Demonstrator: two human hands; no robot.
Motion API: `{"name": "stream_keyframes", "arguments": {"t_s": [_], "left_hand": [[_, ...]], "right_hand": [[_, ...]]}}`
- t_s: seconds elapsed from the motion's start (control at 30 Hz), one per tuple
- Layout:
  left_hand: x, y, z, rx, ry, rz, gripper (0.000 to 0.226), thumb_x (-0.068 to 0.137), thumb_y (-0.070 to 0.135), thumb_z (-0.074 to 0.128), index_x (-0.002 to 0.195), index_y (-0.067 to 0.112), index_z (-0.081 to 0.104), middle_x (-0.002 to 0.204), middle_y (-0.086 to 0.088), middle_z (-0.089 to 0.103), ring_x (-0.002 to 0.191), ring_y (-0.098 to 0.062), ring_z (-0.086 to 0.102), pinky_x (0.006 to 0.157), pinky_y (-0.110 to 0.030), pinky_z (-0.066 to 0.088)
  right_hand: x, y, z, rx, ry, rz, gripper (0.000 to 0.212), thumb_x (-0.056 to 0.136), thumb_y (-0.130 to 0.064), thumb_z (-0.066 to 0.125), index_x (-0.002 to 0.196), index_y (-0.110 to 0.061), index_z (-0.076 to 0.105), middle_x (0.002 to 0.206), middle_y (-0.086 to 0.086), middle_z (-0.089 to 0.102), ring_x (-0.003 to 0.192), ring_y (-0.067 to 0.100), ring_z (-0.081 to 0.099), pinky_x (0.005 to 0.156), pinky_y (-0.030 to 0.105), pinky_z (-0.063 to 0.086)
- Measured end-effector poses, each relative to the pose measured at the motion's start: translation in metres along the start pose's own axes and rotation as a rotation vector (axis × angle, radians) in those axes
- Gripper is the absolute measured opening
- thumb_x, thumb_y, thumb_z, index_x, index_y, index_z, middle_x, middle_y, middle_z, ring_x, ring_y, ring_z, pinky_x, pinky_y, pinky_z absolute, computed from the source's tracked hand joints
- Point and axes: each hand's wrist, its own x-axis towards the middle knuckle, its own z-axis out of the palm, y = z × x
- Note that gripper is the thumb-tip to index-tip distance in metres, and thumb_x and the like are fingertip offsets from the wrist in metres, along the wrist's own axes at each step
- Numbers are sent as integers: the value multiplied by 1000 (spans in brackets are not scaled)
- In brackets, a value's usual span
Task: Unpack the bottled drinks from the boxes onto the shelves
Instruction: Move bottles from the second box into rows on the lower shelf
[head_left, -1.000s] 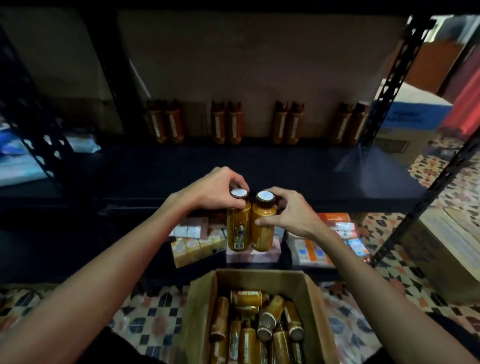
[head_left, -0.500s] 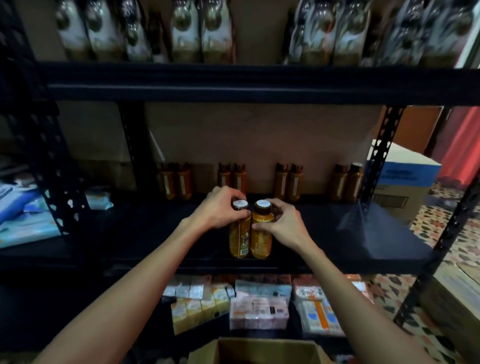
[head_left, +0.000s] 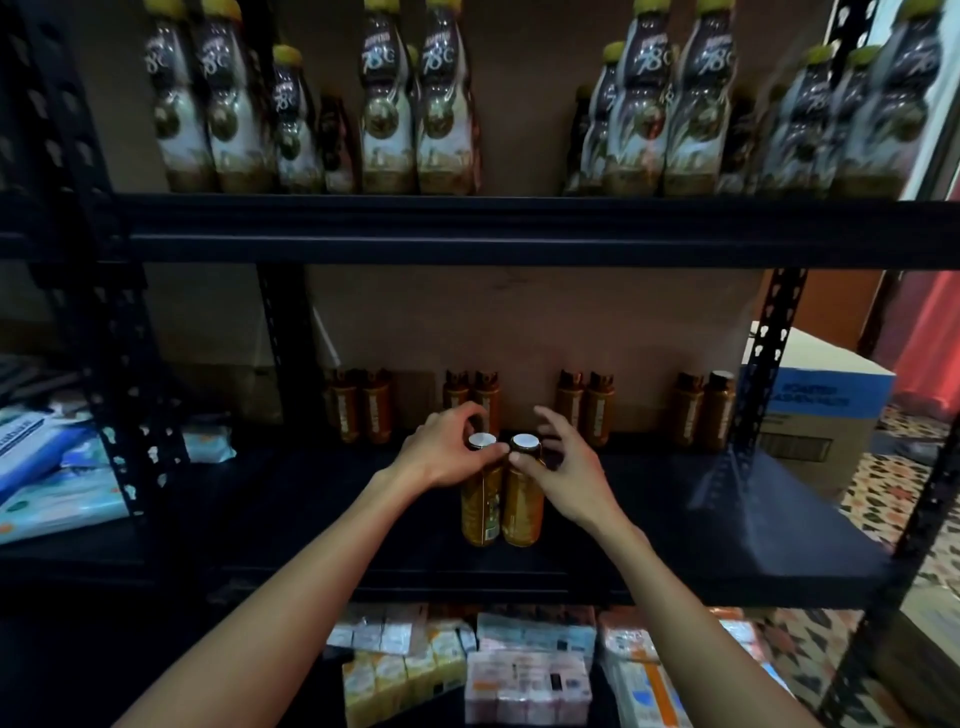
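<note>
Two amber bottles with white caps stand side by side on the black middle shelf, near its front. My left hand is curled over the top of the left bottle. My right hand is beside the right bottle with its fingers spread; only the thumb touches the neck. Several pairs of the same amber bottles line the back of this shelf. The cardboard box is out of view.
Tall bottles with yellow caps fill the shelf above. Packs of cartons lie on the shelf below. Blue packets sit in the left bay. A blue-and-white carton stands behind the right upright.
Both hands carried the two bottles up from above the box and forward onto the middle shelf. The right hand's fingers have opened off its bottle. The view tilted upward.
</note>
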Motion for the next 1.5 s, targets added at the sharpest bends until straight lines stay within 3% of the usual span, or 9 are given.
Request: {"name": "stream_keyframes", "arguments": {"t_s": [0.13,0.3,0.5,0.77,0.97,1.13,1.23,1.33,1.5], "left_hand": [[5,-1,-15,-66,-62,73,34,91,38,69,124,32,64,123,3,62,104,-10,60,87,-27,52],[9,2,-17,6,-102,53,37,88,36,71,125,31,64,119,3,61,105,-12,60,89,-29,53],[17,7,-17,35,-265,90,44,89,10,67,129,28,64,139,2,57,129,-14,52,108,-35,45],[22,16,-18,171,-179,-10,36,85,50,72,112,28,63,117,3,58,101,-14,59,86,-36,55],[27,24,-30,193,-391,53,44,94,18,65,136,28,53,136,1,53,112,-12,55,85,-25,48],[27,22,-19,267,-312,-28,51,89,52,66,128,23,52,126,0,57,102,-15,58,81,-29,50],[29,20,-16,261,-364,-13,40,96,38,62,132,23,53,130,-3,56,109,-16,57,89,-31,50],[29,20,-24,186,-423,31,56,95,20,64,146,28,43,145,0,46,126,-17,51,96,-28,46],[28,19,-17,229,-298,-22,45,90,42,69,128,23,53,125,0,54,109,-17,56,89,-32,51]], "right_hand": [[7,-4,-3,-122,-47,-131,25,94,-19,70,116,-32,71,122,-12,58,117,1,55,103,24,45],[4,8,1,-138,-31,-189,28,96,-17,68,117,-35,71,119,-19,54,116,-16,47,95,8,39],[0,18,6,-72,-27,-208,32,97,-16,66,123,-34,69,124,-25,49,121,-16,44,95,12,41],[-4,27,16,20,28,-216,31,99,-16,64,123,-34,68,130,-23,50,129,-8,44,103,25,44],[-6,28,17,55,31,-206,33,99,-15,63,122,-39,67,132,-24,49,130,-8,44,104,26,43],[-5,30,17,45,36,-226,29,100,-21,63,125,-34,67,133,-22,49,130,-7,44,102,24,43],[-6,30,17,48,36,-232,27,100,-25,62,125,-35,66,133,-20,50,130,-7,44,101,23,43],[-5,30,17,51,37,-230,27,101,-25,61,125,-35,66,134,-19,50,130,-8,43,101,21,42],[-6,31,18,48,39,-225,27,101,-25,60,126,-36,66,137,-19,48,130,-10,42,97,12,38]]}}
